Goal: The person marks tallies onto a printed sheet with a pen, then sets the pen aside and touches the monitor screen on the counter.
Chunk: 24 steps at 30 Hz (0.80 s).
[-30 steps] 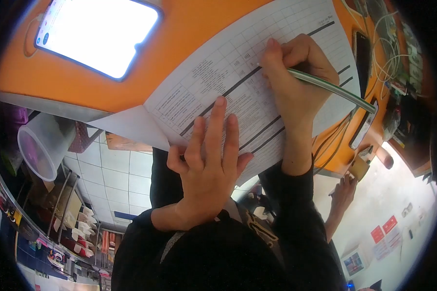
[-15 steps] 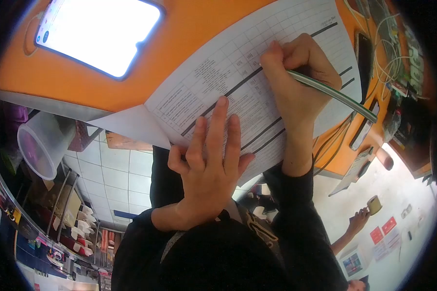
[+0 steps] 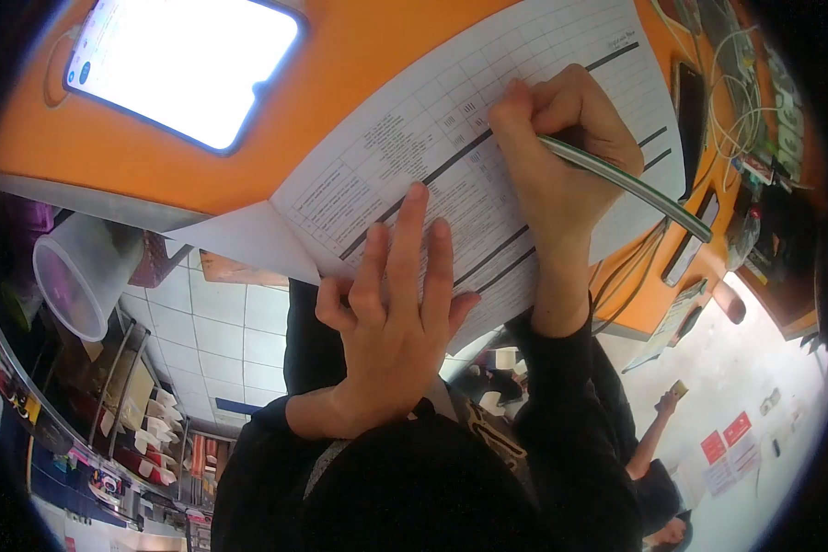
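My right hand (image 3: 566,161) grips the pen (image 3: 630,184) between closed fingers, over the printed sheet (image 3: 432,166). My left hand (image 3: 396,322) lies on the sheet's near part, fingers moderately spread and holding nothing. The sheet rests on the orange surface (image 3: 340,46), its near-left corner folded. The lit phone (image 3: 184,64) lies at far left; cables (image 3: 635,267) run at right.

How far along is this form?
Partly done, it seems: a few cells carry marks. In hand: your right hand holds the pen at the form; your left hand rests on it. Possibly left: blank cells above the marks.
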Tool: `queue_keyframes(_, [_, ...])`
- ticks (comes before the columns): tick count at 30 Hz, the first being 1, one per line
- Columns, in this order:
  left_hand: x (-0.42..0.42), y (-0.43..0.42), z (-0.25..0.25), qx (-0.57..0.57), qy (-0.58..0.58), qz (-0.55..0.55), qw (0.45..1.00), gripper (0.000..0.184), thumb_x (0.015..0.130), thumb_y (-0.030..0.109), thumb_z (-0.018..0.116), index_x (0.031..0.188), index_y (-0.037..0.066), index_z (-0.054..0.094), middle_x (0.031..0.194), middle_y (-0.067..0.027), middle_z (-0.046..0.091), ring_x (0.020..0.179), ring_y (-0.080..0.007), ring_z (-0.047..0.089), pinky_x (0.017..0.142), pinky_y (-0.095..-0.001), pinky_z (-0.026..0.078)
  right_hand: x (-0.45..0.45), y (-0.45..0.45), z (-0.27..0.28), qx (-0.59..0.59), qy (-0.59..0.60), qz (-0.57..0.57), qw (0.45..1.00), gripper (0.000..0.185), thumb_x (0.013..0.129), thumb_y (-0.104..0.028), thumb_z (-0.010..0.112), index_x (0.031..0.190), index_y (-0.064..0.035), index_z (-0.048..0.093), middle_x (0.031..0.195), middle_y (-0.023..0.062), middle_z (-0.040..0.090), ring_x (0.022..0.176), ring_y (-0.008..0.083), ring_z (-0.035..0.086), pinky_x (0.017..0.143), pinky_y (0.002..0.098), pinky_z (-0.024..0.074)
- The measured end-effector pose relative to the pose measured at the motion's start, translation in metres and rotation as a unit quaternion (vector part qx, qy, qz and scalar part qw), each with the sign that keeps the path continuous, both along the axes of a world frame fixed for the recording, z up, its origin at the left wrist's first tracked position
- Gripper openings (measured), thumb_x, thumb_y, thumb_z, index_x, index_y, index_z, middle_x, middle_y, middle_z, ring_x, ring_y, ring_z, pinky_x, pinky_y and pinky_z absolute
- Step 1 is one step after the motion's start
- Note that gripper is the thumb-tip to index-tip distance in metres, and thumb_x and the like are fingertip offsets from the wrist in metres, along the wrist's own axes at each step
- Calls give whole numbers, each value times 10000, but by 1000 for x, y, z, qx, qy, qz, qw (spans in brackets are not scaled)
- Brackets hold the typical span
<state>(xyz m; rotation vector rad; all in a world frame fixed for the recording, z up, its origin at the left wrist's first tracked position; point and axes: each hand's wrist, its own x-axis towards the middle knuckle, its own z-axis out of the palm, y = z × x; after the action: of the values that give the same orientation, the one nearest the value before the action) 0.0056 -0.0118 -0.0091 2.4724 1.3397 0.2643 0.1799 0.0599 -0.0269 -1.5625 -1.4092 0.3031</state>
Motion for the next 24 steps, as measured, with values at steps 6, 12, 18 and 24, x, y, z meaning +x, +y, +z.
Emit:
queue_keyframes(6, [0,0,-1,7,-2,1,1000,586,837,480,544,1237,68,431,1412,-147,347,1069,-290,346,868,-483,211,1,1,-1,5,21,9,1000,231,752,3,674,605,-69,511,559,-8,538,428,28,439,444,161,312])
queue_keyframes(12, [-1,0,-2,-5,-8,0,1000,584,839,482,540,1235,66,432,1413,-159,348,1064,-293,350,859,-474,212,-7,1,1,-25,131,-71,989,240,721,-17,685,585,-68,494,519,-50,458,445,9,369,434,163,268])
queue_keyframes(18, [2,-3,-1,-10,-26,43,999,469,888,437,469,1216,106,524,1397,-53,422,1143,-242,358,898,-464,206,-4,1,-1,-23,106,-47,993,235,716,-19,697,587,-67,507,513,-42,469,431,13,371,425,167,270])
queue_keyframes(24, [-2,1,0,14,11,-8,1000,542,870,487,490,1204,62,463,1406,-151,367,1060,-292,357,870,-484,220,-6,2,1,-29,108,-46,993,247,693,-6,707,579,-63,496,514,-36,456,433,20,361,424,174,267])
